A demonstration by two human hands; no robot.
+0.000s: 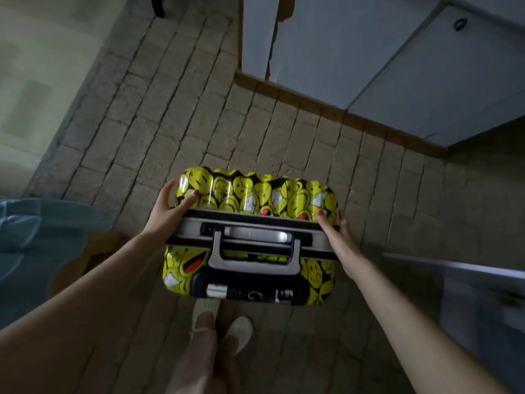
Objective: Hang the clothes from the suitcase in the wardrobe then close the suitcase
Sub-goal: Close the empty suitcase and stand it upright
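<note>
Bare forearms reach down from the camera to the suitcase (250, 237), a hard shell printed with yellow smiley faces, standing upright on its end on the tiled floor (159, 109) just ahead of the person's feet in pale slippers (238, 332). Its two halves lie together along the grey frame, and the carry handle (254, 251) faces up between the hands. The left hand (167, 211) grips the left end of the frame, fingers (190, 197) curled over the far shell. The right hand (338, 237) lies flat against the right end, fingers straight and pressing rather than gripping.

The case looks closed, or very nearly so; whether its latches are fastened cannot be told. No clothes show anywhere, and the pale wardrobe doors (341, 52) beyond the floor look mostly shut, so I judge the hanging done and the task at its closing step, with at most the latching left. A blue bag (34, 234) sits at the left edge.
</note>
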